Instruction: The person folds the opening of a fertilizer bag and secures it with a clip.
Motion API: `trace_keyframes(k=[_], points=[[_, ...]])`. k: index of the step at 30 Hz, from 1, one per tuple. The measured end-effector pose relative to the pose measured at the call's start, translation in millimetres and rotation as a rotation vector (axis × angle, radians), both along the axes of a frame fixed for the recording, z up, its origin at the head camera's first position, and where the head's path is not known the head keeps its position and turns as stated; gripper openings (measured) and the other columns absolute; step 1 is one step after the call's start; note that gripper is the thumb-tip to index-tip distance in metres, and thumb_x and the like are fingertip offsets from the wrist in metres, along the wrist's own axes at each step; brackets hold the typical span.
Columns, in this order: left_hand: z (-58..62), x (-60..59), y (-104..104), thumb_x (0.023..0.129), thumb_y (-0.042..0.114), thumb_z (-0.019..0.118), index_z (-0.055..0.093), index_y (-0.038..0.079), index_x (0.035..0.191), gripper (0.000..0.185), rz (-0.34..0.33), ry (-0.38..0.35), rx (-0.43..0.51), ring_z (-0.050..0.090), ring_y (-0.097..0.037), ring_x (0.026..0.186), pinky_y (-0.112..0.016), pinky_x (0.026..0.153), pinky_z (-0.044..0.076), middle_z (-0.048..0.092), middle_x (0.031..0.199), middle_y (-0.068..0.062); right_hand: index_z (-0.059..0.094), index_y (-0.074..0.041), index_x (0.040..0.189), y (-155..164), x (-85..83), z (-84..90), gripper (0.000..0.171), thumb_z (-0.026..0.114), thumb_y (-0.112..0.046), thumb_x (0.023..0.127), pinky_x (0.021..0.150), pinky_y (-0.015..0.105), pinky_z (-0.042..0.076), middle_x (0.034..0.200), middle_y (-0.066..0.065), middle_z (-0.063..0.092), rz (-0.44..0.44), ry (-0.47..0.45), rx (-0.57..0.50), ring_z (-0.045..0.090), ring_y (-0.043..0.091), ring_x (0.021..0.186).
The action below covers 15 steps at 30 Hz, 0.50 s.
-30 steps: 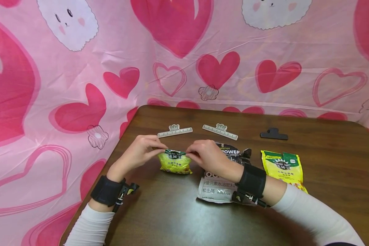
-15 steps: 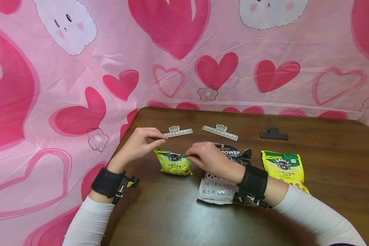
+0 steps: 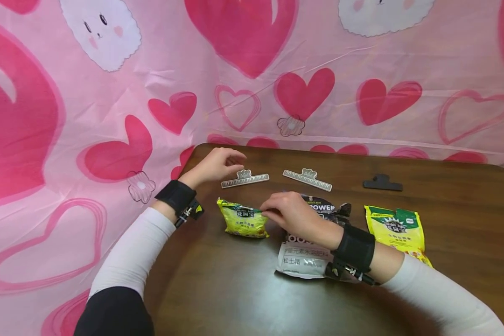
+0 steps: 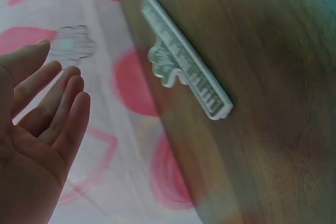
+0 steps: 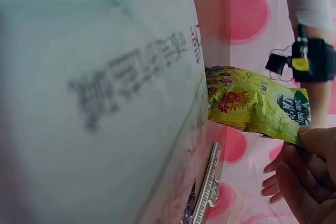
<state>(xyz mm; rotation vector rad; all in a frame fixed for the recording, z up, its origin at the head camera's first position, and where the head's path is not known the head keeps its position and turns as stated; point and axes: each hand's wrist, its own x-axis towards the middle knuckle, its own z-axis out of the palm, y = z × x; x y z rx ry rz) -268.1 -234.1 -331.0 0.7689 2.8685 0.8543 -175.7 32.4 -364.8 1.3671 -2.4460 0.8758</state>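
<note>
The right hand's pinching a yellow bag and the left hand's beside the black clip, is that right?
Not the black clip: the head view shows the left hand beside the leftmost pale clip. The right hand does pinch a yellow bag.

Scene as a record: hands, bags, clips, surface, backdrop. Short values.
left_hand: left hand holds nothing, near the left light clip, not touching
right_hand: right hand pinches the upper right corner of the held yellow-green bag
other_bags: black-and-white bag, partly hidden by the right arm; second yellow-green bag to its right
other_clips: right light clip; black clip farther right
surface: brown wooden table
backdrop: pink heart-print sheet
</note>
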Motion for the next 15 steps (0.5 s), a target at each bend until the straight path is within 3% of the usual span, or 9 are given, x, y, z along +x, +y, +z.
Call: trace_keyframes(k=[8,15], points=[[-15.2,-26.5,2.5,0.095,0.022,0.067,0.063,0.002,0.13,0.041,0.005,-0.135,-0.145,0.067,-0.026,0.108,-0.041,0.097,0.053,0.071,0.119,-0.013,0.077,-0.013,0.096,2.0,-0.7,-0.7,0.008,0.071,-0.013,0.091,0.077,0.027,0.057,0.089,-0.003,0.074,-0.003,0.0,-0.006,0.069,0.008,0.082],[-28.4,-36.4,-0.3,0.095,0.026,0.066,0.06,0.0,0.133,0.046,0.01,-0.168,-0.251,0.064,-0.027,0.113,-0.043,0.1,0.05,0.069,0.122,-0.015,0.077,-0.013,0.095,-0.4,-2.0,-1.0,0.007,0.07,-0.014,0.091,0.077,0.028,0.056,0.089,-0.003,0.074,0.011,0.028,0.001,0.069,0.008,0.083]])
